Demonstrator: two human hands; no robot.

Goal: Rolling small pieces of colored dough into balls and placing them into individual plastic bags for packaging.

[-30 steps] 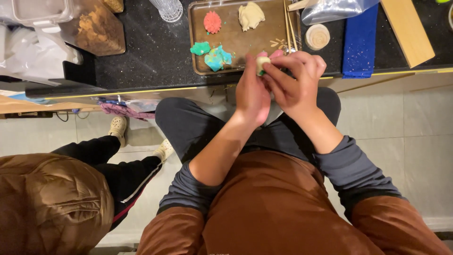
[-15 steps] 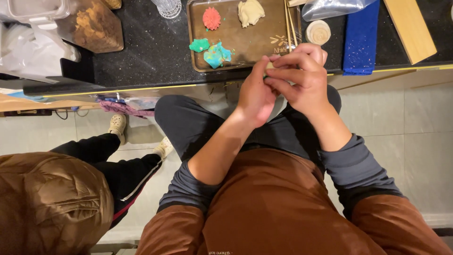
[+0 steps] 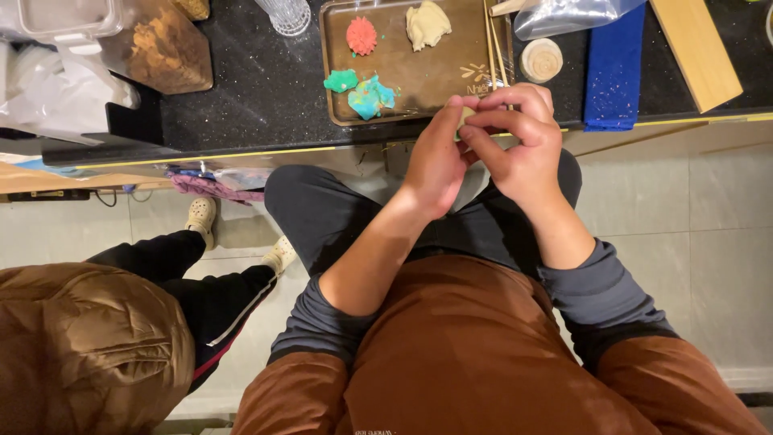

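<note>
- Both hands have shifted slightly right along the counter edge since a second ago, and the pink bit seen between the fingers then no longer shows; only a pale sliver does.
- Pale dough piece point(image 3: 465, 121): almost hidden, held between the two hands just over the tray's near edge, at the counter's front.
- Left hand point(image 3: 436, 161): fingers pressed together and cupped against the piece from the left, thumb tucked behind it.
- Right hand point(image 3: 519, 133): fingertips curled in and pinching the piece from the right; the two hands touch.
- Brown tray point(image 3: 419, 76): holds four shaped lumps — a red ridged one point(image 3: 361, 35), a cream one point(image 3: 427, 24), a small green one point(image 3: 341, 80) and a blue-and-yellow one point(image 3: 370, 97) just beside it.
- By my reading, those four look finished or set aside, while the piece in hand is mid-shaping; how far along it is cannot be told, since the fingers cover it.
- Beside the tray: a round spiral stamp point(image 3: 541, 60), a blue cloth point(image 3: 613, 68), a wooden block point(image 3: 694, 48), a clear bag point(image 3: 564, 16).
- Another person in a brown jacket point(image 3: 88, 346) sits well to the left.
</note>
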